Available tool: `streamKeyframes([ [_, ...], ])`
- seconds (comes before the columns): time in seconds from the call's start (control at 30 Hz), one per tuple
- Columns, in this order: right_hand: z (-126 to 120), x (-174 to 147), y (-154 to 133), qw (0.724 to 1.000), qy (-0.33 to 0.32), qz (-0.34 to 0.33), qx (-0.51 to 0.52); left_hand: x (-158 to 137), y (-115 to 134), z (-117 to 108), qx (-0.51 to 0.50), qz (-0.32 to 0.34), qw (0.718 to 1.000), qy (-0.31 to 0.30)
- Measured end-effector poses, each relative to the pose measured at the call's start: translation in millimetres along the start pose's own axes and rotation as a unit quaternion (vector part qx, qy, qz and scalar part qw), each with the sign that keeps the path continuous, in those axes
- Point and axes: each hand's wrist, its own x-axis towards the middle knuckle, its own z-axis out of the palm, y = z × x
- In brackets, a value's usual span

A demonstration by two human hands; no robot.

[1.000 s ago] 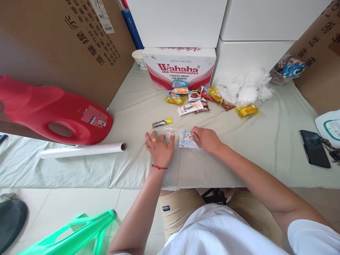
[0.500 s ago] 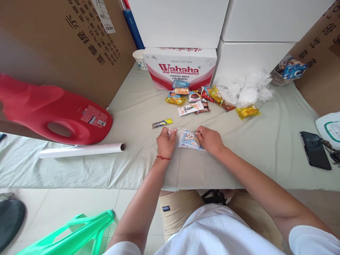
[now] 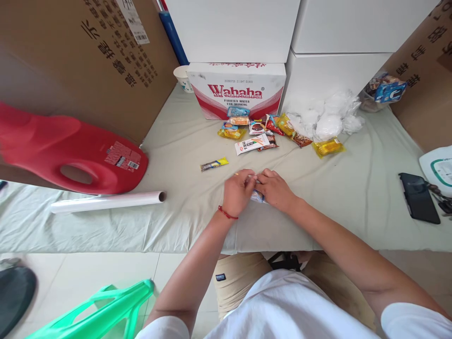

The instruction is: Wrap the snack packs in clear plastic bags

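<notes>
A blue-and-white snack packet (image 3: 257,196) lies on the cloth near the table's front edge, mostly covered by my fingers. My left hand (image 3: 239,193), with a red string bracelet at the wrist, is closed at the packet's left side. Fingers bent, my right hand (image 3: 274,189) presses on it from the right. The two hands almost touch over the packet. Clear plastic showed around it a moment earlier; now the fingers hide most of that. A small yellow-and-dark snack stick (image 3: 214,164) lies just beyond my left hand.
Several wrapped snacks (image 3: 252,144) are scattered before the Wahaha carton (image 3: 236,92). Crumpled clear plastic bundles (image 3: 329,126) sit at the back right. A film roll (image 3: 108,201) and a large red bottle (image 3: 81,150) lie left. On the right is a black phone (image 3: 419,197).
My left hand has moved right, up to my right hand, and turned inward over the packet. The packet, broadly visible before, is now mostly covered.
</notes>
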Motion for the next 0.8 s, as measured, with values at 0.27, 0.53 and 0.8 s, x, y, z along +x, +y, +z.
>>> streamKeyframes([
  [0.27,26,-14,14,0.873,0.182,0.259,0.37,-13,-10,11,-0.07,-0.045,0.993,-0.09],
  [0.53,-13,-48,39,0.929,0.005,0.276,0.248,-18,-7,16,0.086,-0.073,0.991,0.07],
  [0.8,-7,-55,29,0.945,-0.039,0.296,0.135,-26,-5,15,0.128,-0.144,0.981,0.002],
])
